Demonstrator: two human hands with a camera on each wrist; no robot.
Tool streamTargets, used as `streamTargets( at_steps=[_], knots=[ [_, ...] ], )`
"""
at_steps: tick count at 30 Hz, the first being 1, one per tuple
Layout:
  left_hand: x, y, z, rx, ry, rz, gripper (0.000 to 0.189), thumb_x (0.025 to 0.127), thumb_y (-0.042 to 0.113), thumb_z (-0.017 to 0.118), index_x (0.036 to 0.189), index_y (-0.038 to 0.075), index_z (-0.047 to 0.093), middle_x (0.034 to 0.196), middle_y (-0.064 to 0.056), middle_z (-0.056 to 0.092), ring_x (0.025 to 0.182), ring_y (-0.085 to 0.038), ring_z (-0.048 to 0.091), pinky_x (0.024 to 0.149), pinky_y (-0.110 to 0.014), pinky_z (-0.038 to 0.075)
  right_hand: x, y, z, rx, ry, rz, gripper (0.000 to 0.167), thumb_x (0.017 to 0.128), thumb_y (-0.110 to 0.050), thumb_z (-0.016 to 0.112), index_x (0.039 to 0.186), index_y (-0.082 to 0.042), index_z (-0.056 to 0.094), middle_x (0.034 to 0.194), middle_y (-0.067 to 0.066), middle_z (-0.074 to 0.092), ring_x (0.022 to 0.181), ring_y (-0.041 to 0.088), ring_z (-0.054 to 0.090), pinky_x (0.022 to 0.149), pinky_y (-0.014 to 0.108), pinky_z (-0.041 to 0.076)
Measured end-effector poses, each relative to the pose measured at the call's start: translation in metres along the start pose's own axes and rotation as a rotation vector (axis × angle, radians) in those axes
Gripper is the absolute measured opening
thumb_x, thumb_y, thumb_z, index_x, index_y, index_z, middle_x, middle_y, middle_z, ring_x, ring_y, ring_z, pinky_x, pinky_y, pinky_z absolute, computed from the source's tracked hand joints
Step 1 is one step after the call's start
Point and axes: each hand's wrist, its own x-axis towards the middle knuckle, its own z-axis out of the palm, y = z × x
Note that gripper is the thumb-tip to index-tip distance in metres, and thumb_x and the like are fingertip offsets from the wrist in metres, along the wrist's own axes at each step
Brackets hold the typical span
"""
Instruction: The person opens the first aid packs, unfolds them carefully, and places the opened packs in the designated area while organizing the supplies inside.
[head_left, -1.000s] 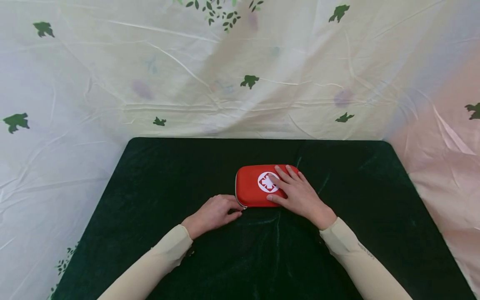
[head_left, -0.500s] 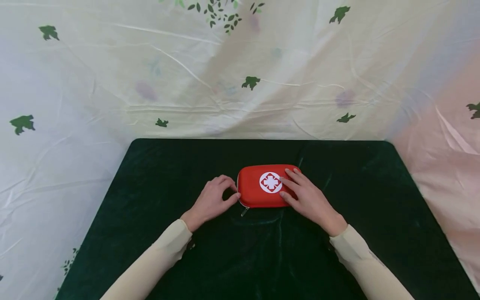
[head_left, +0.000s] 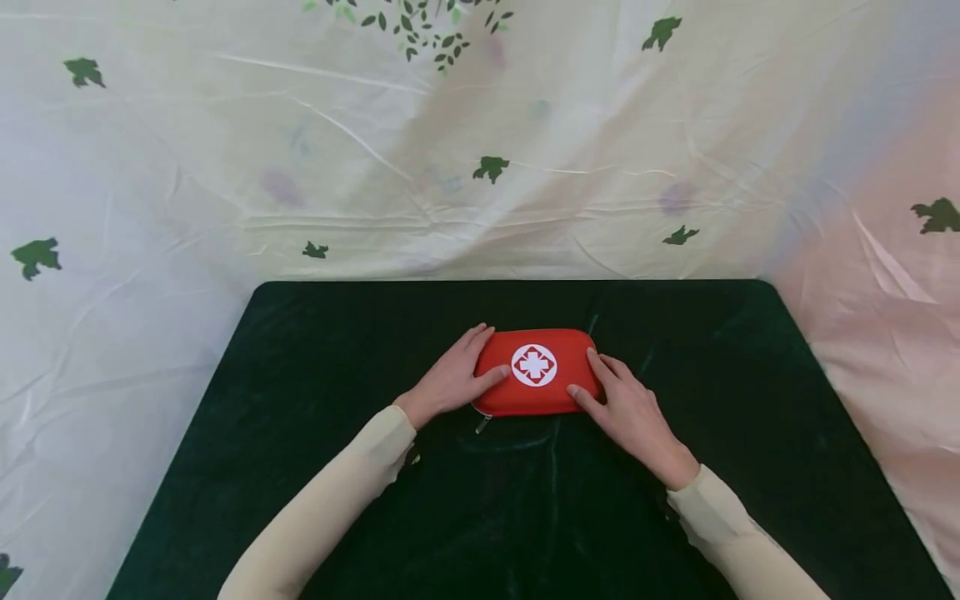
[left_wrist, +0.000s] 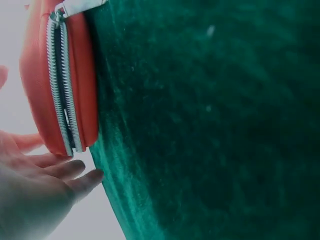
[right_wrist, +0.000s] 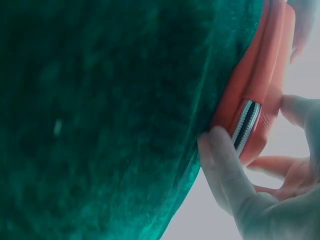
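Note:
A red hard-shell first-aid case (head_left: 543, 400) with a white cross emblem lies flat on the table. My left hand (head_left: 456, 377) is at its left end, thumb on the lid and fingers fairly straight along the side. In the left wrist view, the zipper (left_wrist: 65, 95) runs round that end with its two rows of teeth parted. The metal zipper pull (head_left: 483, 425) hangs off the near left corner. At the opposite end, my right hand (head_left: 637, 421) holds the case, thumb on top. The right wrist view shows its fingers (right_wrist: 227, 165) bent against the side, beside more parted teeth (right_wrist: 246, 127).
Dark green velvety cloth covers the table (head_left: 480, 517), whose rounded far edge lies a little beyond the case. A pale, wrinkled curtain (head_left: 360, 150) with green leaf and bird prints stands behind and along both sides.
My left hand has left the zipper pull at the near corner and moved up around the left end, thumb onto the lid. My right hand has slid from the lid's top to the right end.

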Motion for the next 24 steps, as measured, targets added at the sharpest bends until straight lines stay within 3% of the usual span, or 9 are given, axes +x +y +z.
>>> streamTargets(
  at_steps=[5, 10, 16, 24],
  knots=[
    [0.006, -0.005, 0.000, -0.039, 0.034, -0.045, 0.076, 0.101, 0.053, 0.058, 0.160, 0.010, 0.037, 0.160, -0.012, 0.042, 0.137, -0.031, 0.048, 0.114, -0.050, 0.042, 0.003, -0.001, 0.001, 0.049, -0.002, 0.033, 0.087, 0.101, -0.055, 0.059, 0.164, -0.006, 0.026, 0.154, 0.027, 0.041, 0.126, 0.042, 0.052, 0.099, 0.062, 0.048],
    [0.004, -0.005, -0.003, -0.128, 0.079, -0.082, 0.067, 0.101, 0.044, 0.062, 0.155, 0.009, 0.045, 0.153, -0.012, 0.051, 0.127, -0.029, 0.054, 0.107, -0.047, 0.049, 0.007, -0.003, -0.001, 0.074, 0.001, 0.058, 0.086, 0.100, -0.053, 0.062, 0.161, -0.001, 0.030, 0.148, 0.027, 0.046, 0.117, 0.038, 0.055, 0.093, 0.057, 0.052],
    [-0.007, -0.006, -0.006, -0.216, 0.131, -0.117, 0.059, 0.102, 0.040, 0.061, 0.151, 0.008, 0.052, 0.147, -0.012, 0.055, 0.123, -0.028, 0.056, 0.106, -0.047, 0.050, 0.017, -0.007, -0.006, 0.095, 0.024, 0.044, 0.078, 0.102, -0.047, 0.062, 0.156, 0.005, 0.039, 0.141, 0.027, 0.053, 0.108, 0.035, 0.057, 0.088, 0.053, 0.054],
    [-0.034, -0.010, -0.009, -0.317, 0.196, -0.151, 0.057, 0.103, 0.037, 0.061, 0.151, 0.008, 0.052, 0.146, -0.012, 0.055, 0.124, -0.029, 0.054, 0.107, -0.049, 0.049, 0.043, -0.017, -0.009, 0.147, 0.043, 0.037, 0.069, 0.104, -0.039, 0.061, 0.153, 0.006, 0.043, 0.134, 0.025, 0.058, 0.104, 0.034, 0.055, 0.085, 0.047, 0.051]
  ],
)
